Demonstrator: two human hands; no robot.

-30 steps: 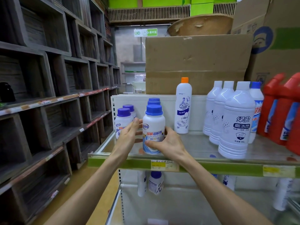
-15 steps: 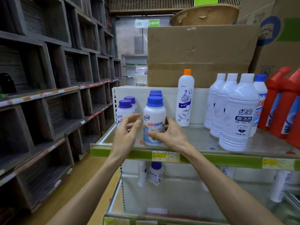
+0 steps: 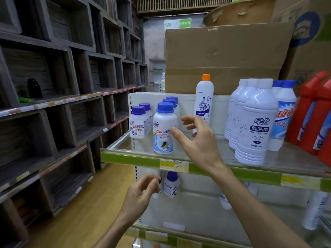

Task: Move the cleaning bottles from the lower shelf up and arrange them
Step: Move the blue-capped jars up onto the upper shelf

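A short white bottle with a blue cap (image 3: 163, 127) stands at the front of the upper shelf (image 3: 129, 157), with more blue-capped bottles (image 3: 138, 122) behind and to its left. My right hand (image 3: 198, 142) hovers just right of it, fingers spread, thumb tip near its label, holding nothing. My left hand (image 3: 141, 193) is below the shelf edge with loosely curled fingers, empty, close to a blue-capped bottle (image 3: 172, 184) on the lower shelf (image 3: 197, 204). Another white bottle stands partly hidden behind my left hand's fingers.
A tall orange-capped bottle (image 3: 204, 99), a row of ribbed white bottles (image 3: 254, 126), blue-capped bottles (image 3: 284, 111) and red bottles (image 3: 315, 113) fill the upper shelf's right side. A big cardboard box (image 3: 227, 56) stands behind. Dark wooden cubbies (image 3: 62, 86) line the aisle's left.
Both hands have let go of the front blue-capped bottle. My left hand has dropped below the shelf edge toward the lower shelf; my right hand has drawn back a little to the right.
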